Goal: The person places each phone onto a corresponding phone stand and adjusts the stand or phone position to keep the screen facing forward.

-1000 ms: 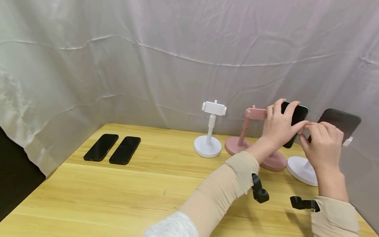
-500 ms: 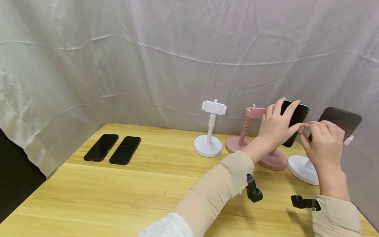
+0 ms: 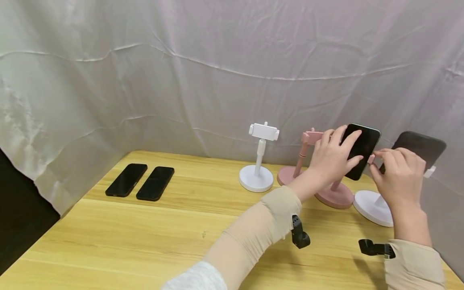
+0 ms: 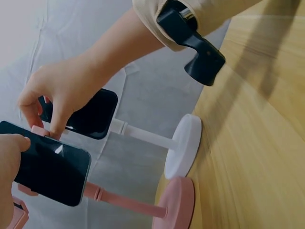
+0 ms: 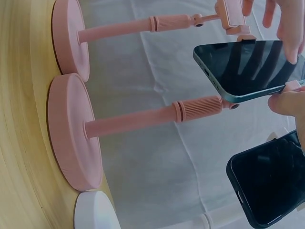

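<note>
A black-screened smartphone (image 3: 369,146) sits tilted in the clamp of the front pink phone stand (image 3: 337,197). My left hand (image 3: 328,155) lies over the phone's left side, fingers extended, with a finger and the thumb touching the screen. At the phone's right edge, my right hand (image 3: 400,173) pinches the small pink clamp end (image 3: 371,158) between thumb and fingers. That clamp and phone also show in the left wrist view, the phone (image 4: 52,164) above the pink stem (image 4: 128,204). The clamp's back is hidden behind the phone.
Right of it, a white stand (image 3: 373,209) holds another dark phone (image 3: 422,147). A second pink stand (image 3: 286,175) and a white stand (image 3: 255,179) with a bare clamp stand to the left. Two black phones (image 3: 127,180) lie flat on the wooden table (image 3: 145,237). Grey cloth (image 3: 224,80) hangs behind.
My left hand has shifted slightly left, its thumb drawing away from the right hand onto the screen. My right hand stays at the clamp's right end.
</note>
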The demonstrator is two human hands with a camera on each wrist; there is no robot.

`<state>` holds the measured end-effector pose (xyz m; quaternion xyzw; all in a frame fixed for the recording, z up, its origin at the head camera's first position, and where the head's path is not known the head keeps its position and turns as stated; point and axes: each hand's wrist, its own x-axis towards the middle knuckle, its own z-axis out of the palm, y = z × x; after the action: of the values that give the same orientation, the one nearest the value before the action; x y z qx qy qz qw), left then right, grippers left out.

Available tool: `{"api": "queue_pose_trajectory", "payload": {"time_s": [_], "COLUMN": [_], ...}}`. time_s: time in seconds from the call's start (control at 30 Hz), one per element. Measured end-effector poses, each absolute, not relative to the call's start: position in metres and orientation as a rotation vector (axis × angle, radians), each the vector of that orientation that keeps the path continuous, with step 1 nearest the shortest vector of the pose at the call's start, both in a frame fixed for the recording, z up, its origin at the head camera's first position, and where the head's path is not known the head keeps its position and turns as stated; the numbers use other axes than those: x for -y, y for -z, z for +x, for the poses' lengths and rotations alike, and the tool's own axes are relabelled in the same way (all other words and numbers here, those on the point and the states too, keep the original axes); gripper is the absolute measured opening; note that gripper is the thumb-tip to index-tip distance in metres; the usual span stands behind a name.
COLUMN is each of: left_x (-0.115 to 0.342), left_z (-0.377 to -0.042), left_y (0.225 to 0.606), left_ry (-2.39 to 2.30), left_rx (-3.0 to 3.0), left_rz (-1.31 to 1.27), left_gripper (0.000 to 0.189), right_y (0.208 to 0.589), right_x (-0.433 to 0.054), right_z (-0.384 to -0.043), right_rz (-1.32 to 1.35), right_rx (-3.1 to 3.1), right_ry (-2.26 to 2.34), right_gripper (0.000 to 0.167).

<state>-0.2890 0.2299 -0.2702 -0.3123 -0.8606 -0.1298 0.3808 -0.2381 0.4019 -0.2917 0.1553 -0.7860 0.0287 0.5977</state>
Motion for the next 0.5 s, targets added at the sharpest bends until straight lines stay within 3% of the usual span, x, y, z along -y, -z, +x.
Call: {"api": "queue_pose_trajectory", "payload": {"time_s": [0.5], "left_x": [-0.199], "left_z": [-0.284], "left_y": [0.286], "left_ry": [0.302], "left_rx": [2.166], "left_rz": [-0.870], "left_gripper": [0.058], "right_y": [0.289], "right_x": [-0.400], "right_z": [-0.235], "right_rz": [0.336], "right_rx": [1.869], "right_ry": [-0.061], "right_gripper": [0.024]}}
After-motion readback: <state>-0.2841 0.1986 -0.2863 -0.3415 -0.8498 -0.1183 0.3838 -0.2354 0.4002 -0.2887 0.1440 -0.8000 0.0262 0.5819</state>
